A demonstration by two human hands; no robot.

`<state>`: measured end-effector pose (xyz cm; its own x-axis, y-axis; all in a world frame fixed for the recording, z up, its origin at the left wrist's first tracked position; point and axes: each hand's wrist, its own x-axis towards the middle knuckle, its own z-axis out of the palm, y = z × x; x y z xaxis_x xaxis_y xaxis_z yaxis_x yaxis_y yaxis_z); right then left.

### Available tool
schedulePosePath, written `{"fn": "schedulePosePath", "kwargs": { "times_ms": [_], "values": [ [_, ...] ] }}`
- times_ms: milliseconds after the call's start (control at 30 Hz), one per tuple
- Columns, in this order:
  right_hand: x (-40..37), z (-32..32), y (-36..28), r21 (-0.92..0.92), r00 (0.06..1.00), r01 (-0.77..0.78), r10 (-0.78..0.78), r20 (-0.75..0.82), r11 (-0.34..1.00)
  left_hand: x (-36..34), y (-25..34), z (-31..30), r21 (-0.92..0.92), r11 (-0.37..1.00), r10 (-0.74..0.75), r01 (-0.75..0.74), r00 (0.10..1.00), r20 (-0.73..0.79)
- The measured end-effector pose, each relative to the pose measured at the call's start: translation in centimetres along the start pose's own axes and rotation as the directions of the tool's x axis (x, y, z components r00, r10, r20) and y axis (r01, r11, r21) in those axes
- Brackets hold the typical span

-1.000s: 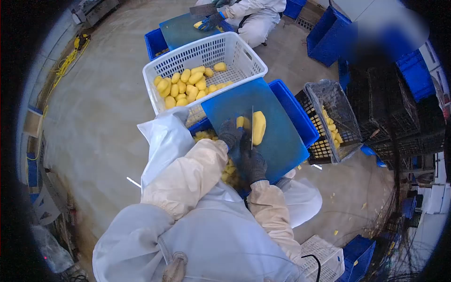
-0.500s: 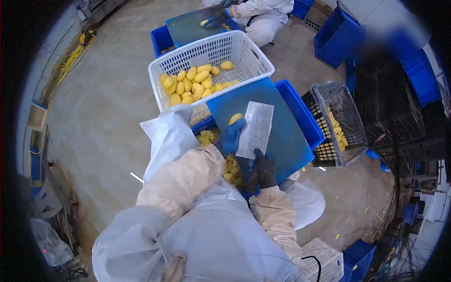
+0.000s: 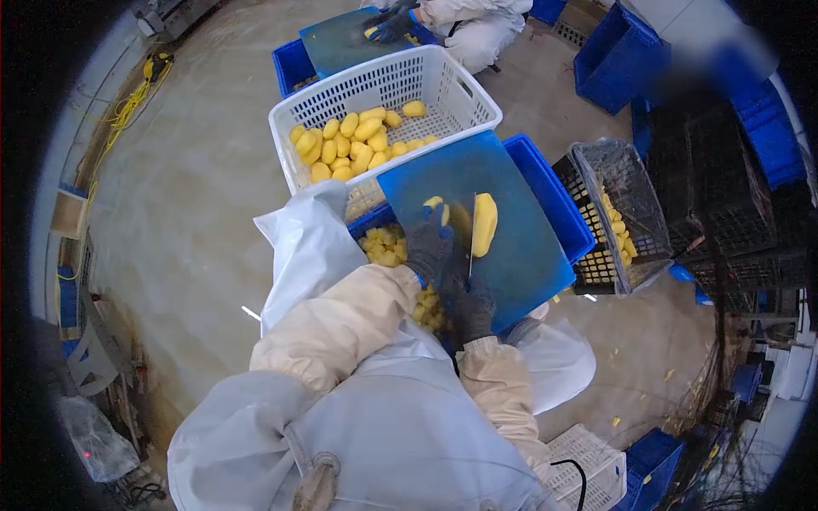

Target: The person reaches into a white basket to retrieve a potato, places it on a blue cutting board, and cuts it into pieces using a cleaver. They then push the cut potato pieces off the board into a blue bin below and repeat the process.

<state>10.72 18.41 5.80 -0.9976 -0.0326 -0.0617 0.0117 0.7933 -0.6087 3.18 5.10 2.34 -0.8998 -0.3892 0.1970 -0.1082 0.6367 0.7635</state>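
My right hand (image 3: 471,308), in a dark glove, is closed on the handle of a wide-bladed knife (image 3: 474,228). Its blade stands on edge on the blue cutting board (image 3: 528,243), seen almost as a thin line. Against the blade's right side lies a long peeled potato piece (image 3: 485,225) with a flat pale face. Left of the blade, my gloved left hand (image 3: 429,245) is closed around a smaller potato piece (image 3: 445,215), mostly hidden by the fingers. Another yellow bit (image 3: 433,202) shows at the fingertips. Cut potato chunks (image 3: 383,245) lie in the blue bin below my left forearm.
A white basket (image 3: 388,72) of peeled potatoes stands beyond the board. To the right are a blue crate (image 3: 550,196) under the board and a black crate (image 3: 626,213) with potato pieces. Across from me, a co-worker's gloved hand (image 3: 392,25) rests over another board (image 3: 336,47).
The knife has turned from lying flat to standing on edge. A long potato piece now lies right of the blade. My left hand has shifted slightly, its fingers now beside the blade.
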Motion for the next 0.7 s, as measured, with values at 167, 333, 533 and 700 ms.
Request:
{"fn": "schedulePosePath", "kwargs": {
  "times_ms": [167, 333, 533, 700],
  "values": [
    [0.1, -1.5, -1.4, -0.181, 0.969, -0.207, 0.227, 0.093, 0.961, 0.5, -2.3, 1.3, 0.351, 0.855, 0.367, -0.382, 0.924, 0.111],
    [-0.8, -1.3, -0.5, -0.211, 0.996, -0.074, 0.084, 0.041, 0.975, 6.0, -1.4, -3.7, 0.246, 0.936, 0.159, -0.253, 0.925, 0.345],
    [0.2, -1.6, -1.0, -0.221, 0.995, -0.026, 0.046, 0.089, 0.975, 4.1, -4.6, -0.6, 0.186, 0.935, 0.271, -0.302, 0.947, 0.174],
    [0.2, -1.5, -2.4, -0.248, 1.0, 0.0, 0.007, 0.027, 0.969, 3.4, -4.1, -0.3, 0.327, 0.928, 0.091, -0.176, 0.961, 0.261]
  ]
}}
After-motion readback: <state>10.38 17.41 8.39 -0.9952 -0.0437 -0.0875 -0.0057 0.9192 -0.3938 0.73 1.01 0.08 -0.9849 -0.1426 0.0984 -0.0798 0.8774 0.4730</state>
